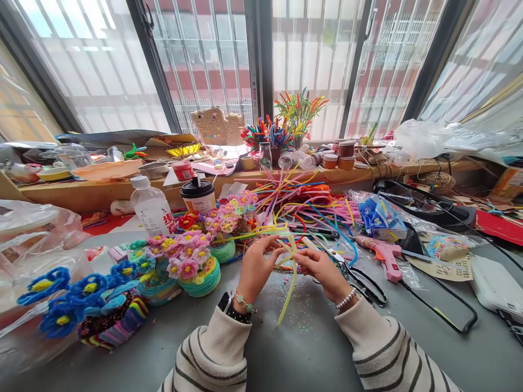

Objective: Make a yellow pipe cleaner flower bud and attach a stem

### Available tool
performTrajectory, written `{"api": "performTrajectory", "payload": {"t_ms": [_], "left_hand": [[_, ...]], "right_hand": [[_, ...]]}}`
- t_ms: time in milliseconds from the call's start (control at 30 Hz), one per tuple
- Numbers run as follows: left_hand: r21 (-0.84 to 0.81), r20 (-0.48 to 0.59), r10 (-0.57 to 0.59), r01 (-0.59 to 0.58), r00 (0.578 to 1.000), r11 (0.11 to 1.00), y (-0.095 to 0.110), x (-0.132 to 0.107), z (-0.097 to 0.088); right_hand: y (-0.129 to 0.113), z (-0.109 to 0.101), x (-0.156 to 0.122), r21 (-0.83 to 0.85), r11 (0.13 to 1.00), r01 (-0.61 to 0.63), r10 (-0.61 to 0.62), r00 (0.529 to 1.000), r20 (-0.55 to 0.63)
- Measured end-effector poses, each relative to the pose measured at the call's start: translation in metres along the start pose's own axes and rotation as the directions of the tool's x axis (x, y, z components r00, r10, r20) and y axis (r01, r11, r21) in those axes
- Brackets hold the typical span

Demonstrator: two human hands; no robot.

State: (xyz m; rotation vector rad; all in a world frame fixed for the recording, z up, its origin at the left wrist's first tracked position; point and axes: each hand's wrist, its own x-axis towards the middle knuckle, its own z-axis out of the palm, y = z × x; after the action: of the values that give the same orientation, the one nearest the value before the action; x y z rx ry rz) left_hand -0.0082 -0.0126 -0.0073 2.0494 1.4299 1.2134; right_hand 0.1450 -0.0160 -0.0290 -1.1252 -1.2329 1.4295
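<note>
My left hand (pixel 256 267) and my right hand (pixel 322 269) meet over the grey table (pixel 286 348), both pinching a yellow pipe cleaner (pixel 289 288) that bends between them and hangs down toward me. Both wrists wear bead bracelets and striped sleeves. Right behind the hands lies a loose heap of coloured pipe cleaners (pixel 302 201). Black-handled scissors (pixel 359 280) lie just right of my right hand.
Pipe-cleaner flower baskets (pixel 192 261) and blue flowers (pixel 77 299) stand to the left. A plastic bottle (pixel 152 207) and a lidded cup (pixel 198 195) stand behind them. A pink glue gun (pixel 386 258) with its black cord lies at the right. The window ledge (pixel 102 190) is crowded with jars.
</note>
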Motion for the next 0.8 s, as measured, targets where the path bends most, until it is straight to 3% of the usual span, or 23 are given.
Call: {"api": "performTrajectory", "payload": {"t_ms": [67, 133, 233, 367, 467, 533, 567, 633, 700, 800], "left_hand": [[-0.271, 0.069, -0.176, 0.188, 0.982, 0.944, 0.002, 0.001, 0.000], [-0.419, 0.204, -0.236, 0.302, 0.950, 0.856, 0.005, 0.000, 0.001], [-0.495, 0.311, -0.212, 0.348, 0.927, 0.796, 0.008, -0.002, 0.004], [-0.459, 0.289, -0.262, 0.373, 0.921, 0.806, 0.004, -0.004, 0.004], [-0.248, 0.234, -0.256, 0.312, 0.938, 0.917, -0.004, -0.006, 0.003], [0.105, 0.040, -0.218, 0.213, 0.975, 0.971, -0.009, -0.007, 0.004], [0.301, -0.068, -0.160, 0.174, 0.985, 0.938, -0.010, -0.008, 0.005], [0.553, -0.112, -0.043, 0.098, 0.993, 0.827, -0.012, -0.009, 0.007], [0.673, -0.095, 0.026, 0.045, 0.995, 0.739, -0.013, -0.010, 0.009], [0.726, -0.040, 0.052, -0.007, 0.998, 0.688, -0.014, -0.010, 0.009]], "right_hand": [[0.000, 0.000, 0.000, -0.013, 1.000, 0.018, -0.017, 0.999, 0.033], [-0.001, 0.001, -0.001, -0.042, 0.998, 0.054, -0.051, 0.996, 0.075], [-0.003, 0.002, -0.004, -0.102, 0.989, 0.106, -0.091, 0.986, 0.142], [-0.005, 0.002, -0.005, -0.183, 0.975, 0.128, -0.092, 0.976, 0.196], [-0.002, 0.000, -0.007, -0.320, 0.925, 0.207, -0.177, 0.977, 0.122], [0.001, -0.001, -0.009, -0.474, 0.827, 0.302, -0.349, 0.937, -0.011], [0.003, 0.000, -0.011, -0.554, 0.759, 0.341, -0.447, 0.892, -0.063], [0.006, 0.004, -0.016, -0.671, 0.621, 0.405, -0.604, 0.793, -0.081], [0.006, 0.012, -0.025, -0.714, 0.515, 0.474, -0.681, 0.733, -0.004], [0.005, 0.021, -0.038, -0.718, 0.423, 0.553, -0.707, 0.697, 0.121]]}}
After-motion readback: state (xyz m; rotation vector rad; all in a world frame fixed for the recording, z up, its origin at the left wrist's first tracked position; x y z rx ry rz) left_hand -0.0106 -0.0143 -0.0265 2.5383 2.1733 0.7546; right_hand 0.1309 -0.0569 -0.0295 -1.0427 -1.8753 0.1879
